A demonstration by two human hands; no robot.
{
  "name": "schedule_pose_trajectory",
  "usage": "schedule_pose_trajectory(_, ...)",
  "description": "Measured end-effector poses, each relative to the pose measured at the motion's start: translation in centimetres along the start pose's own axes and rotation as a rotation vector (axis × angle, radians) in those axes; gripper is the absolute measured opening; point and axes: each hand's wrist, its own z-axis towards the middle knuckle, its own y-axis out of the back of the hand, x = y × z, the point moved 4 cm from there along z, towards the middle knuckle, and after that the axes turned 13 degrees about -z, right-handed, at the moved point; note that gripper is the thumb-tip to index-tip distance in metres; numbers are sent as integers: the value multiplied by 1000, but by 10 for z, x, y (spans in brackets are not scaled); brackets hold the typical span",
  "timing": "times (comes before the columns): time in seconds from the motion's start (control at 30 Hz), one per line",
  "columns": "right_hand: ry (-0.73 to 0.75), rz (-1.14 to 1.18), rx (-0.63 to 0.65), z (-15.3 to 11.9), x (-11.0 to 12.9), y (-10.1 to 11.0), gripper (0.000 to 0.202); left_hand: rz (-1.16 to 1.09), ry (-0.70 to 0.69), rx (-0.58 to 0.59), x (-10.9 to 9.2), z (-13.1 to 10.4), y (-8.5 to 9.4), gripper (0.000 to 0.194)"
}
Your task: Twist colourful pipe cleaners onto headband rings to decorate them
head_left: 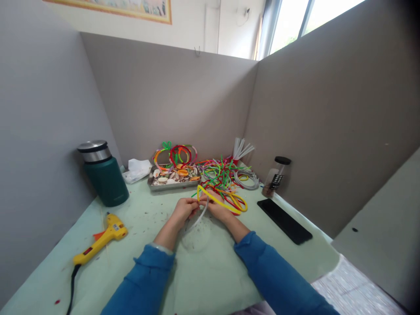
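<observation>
My left hand (184, 211) and my right hand (215, 207) meet over the middle of the table, fingers pinched together. Between them is a yellow pipe cleaner (220, 202), bent sharply near its left end, its long part trailing right across my right hand. A pale curved strip (201, 217) hangs from the fingertips toward the tabletop; which hand grips it I cannot tell. Just behind my right hand lies a tangled heap of coloured pipe cleaners (223, 175). A metal tray (173, 187) of seashells (182, 173) stands beyond my left hand, with colourful wrapped hoops (180, 155) at its back.
On the left are a yellow glue gun (98, 245) with its cord and a green flask (106, 179). White tissue (138, 169) lies beside the tray. A lidded clear jar (275, 177), a black flat object (285, 221) and white sticks (241, 149) are right. Grey partitions (170, 96) surround the table.
</observation>
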Motion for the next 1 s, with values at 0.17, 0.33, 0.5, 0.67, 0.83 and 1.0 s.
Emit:
schedule_pose_trajectory(0.17, -3, 42, 43, 0, 2, 0, 12, 141, -25, 28, -4, -2, 0, 17)
schedule_pose_trajectory(0.33, -66, 63, 63, 1, 2, 1, 12, 206, -20, 15, -5, -3, -1, 20)
schedule_pose_trajectory(0.5, -155, 103, 63, 1, 1, 0, 12, 232, -77, 49, -3, 1, -5, 21)
schedule_pose_trajectory(0.67, -240, 162, 62, 0, 2, 0, 14, 345, -159, 36, -1, 3, -6, 26)
schedule_pose_trajectory(0.83, -272, 188, 53, 0, 4, 3, 20, 442, -196, 85, -4, -1, -9, 30)
schedule_pose_trajectory(1.0, -271, 204, 60, 0, 4, 3, 22, 475, -218, 104, -6, -1, -10, 35)
